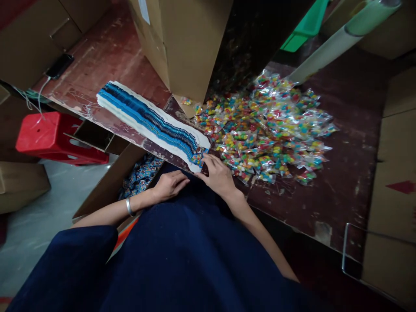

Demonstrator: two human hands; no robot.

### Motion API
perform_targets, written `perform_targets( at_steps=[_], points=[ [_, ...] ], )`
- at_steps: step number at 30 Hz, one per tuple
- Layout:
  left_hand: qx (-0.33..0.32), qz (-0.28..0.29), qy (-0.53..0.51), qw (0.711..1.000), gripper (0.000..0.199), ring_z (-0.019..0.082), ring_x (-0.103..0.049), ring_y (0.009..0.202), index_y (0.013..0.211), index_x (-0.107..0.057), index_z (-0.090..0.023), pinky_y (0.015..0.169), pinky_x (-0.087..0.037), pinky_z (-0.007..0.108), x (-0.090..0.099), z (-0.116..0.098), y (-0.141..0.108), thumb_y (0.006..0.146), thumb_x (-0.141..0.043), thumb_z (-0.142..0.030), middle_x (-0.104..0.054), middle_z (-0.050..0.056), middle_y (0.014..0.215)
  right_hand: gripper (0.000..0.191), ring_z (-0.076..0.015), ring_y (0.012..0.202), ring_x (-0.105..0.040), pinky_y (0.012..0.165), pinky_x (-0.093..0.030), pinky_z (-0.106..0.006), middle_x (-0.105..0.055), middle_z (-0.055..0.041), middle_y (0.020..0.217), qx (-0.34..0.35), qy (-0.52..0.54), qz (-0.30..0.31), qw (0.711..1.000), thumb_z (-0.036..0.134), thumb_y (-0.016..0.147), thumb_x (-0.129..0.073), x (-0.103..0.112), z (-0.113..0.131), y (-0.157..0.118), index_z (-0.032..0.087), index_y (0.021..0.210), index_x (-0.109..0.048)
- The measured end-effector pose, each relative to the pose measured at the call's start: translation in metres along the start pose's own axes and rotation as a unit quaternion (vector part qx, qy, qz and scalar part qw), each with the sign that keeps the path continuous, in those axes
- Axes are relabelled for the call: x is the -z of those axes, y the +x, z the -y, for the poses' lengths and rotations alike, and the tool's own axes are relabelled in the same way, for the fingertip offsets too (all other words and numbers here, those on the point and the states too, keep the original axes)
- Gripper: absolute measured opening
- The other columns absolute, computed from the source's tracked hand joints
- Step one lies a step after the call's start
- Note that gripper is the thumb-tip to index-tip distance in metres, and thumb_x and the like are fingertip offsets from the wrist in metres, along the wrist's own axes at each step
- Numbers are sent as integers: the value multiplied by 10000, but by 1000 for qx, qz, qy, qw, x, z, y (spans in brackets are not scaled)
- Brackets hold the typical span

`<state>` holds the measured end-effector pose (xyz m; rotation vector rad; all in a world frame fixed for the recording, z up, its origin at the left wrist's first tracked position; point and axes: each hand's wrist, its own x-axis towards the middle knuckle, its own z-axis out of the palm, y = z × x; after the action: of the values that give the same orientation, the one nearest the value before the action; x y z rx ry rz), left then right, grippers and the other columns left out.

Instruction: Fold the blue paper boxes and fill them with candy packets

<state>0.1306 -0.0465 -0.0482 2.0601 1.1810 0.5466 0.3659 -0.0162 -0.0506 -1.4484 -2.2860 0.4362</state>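
A long row of flat blue-and-white printed packets (152,123) lies packed face to face along the table edge. At its near end, my right hand (219,175) has its thumb and fingers closed on the front packet (198,157), which shows a colourful print. My left hand (170,186) hovers just left of that end, over the table edge, fingers loosely bent and nothing visible in them. Right of the row spreads a big heap of small clear bags of multicoloured candies (266,130).
Below the edge, left of my body, an open carton (104,186) holds many blue printed packets (139,175). A red stool (48,134), a phone with a cable (60,66), a tall cardboard box (191,47), a pale pole (338,47) and a green crate (305,28) stand around.
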Motion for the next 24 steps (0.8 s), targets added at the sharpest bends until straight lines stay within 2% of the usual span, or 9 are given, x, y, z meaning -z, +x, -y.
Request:
perform_targets(
  at_steps=[3,7,10,13,15,18,20,22,24],
  points=[
    [63,-23,-79,995,424,147,-605,709,850,-704,-164,693,-472,249,6,-4,7,1036,-485,-475,-670,47,774,318,-311,1330,-641,1103,-561,-479,-700,-155,1396,18,-10,2,1000,305,933,-721,2,-4,-2,180,1220,-672],
    [150,-30,-171,973,474,125,-559,653,806,-670,-153,624,-429,227,13,-5,17,1015,-494,-541,-641,12,706,496,-361,1336,-628,1094,-555,-540,-675,-188,1426,14,-35,21,999,422,874,-797,5,3,-3,167,1280,-668],
    [182,-22,-238,954,523,121,-583,627,813,-671,-148,594,-443,222,16,-4,23,976,-530,-624,-664,16,715,388,-335,1313,-652,1082,-571,-509,-700,-172,1398,9,-46,19,999,347,922,-752,4,7,-1,176,1265,-694],
    [213,-14,-316,924,563,111,-603,579,811,-673,-136,566,-470,221,18,-3,27,905,-619,-688,-695,36,725,268,-300,1276,-690,1049,-603,-463,-738,-125,1354,35,-30,14,999,309,975,-686,5,4,-2,206,1217,-735],
    [245,-6,-399,884,563,123,-659,608,833,-662,-131,586,-517,231,20,-6,30,851,-699,-693,-742,70,798,212,-259,1187,-744,1008,-627,-416,-784,-92,1264,48,-8,-22,999,250,1017,-609,8,0,-5,225,1161,-763],
    [281,11,-538,795,521,200,-771,826,934,-666,-121,745,-609,305,18,-16,39,849,-759,-627,-792,153,1025,239,-226,1035,-800,941,-653,-366,-822,-86,1149,45,1,-157,987,167,1021,-570,15,-1,-13,223,1131,-776],
    [281,22,-609,741,479,248,-783,986,981,-679,-117,888,-618,375,14,-24,48,906,-720,-588,-788,178,1113,244,-231,1042,-802,945,-658,-365,-820,-89,1153,63,-5,-226,972,143,993,-609,19,3,-21,230,1156,-769],
    [265,31,-656,706,464,282,-761,1112,1016,-695,-117,1011,-587,436,10,-32,58,956,-661,-575,-786,180,1147,277,-230,1093,-790,977,-658,-371,-817,-69,1167,102,4,-234,967,128,971,-634,22,10,-29,257,1182,-758],
    [241,41,-680,691,477,310,-724,1213,1066,-705,-117,1087,-549,475,6,-37,67,965,-642,-579,-780,180,1187,306,-223,1122,-780,986,-664,-376,-816,-45,1169,132,23,-216,967,122,963,-639,24,19,-36,286,1197,-748]
  ],
)
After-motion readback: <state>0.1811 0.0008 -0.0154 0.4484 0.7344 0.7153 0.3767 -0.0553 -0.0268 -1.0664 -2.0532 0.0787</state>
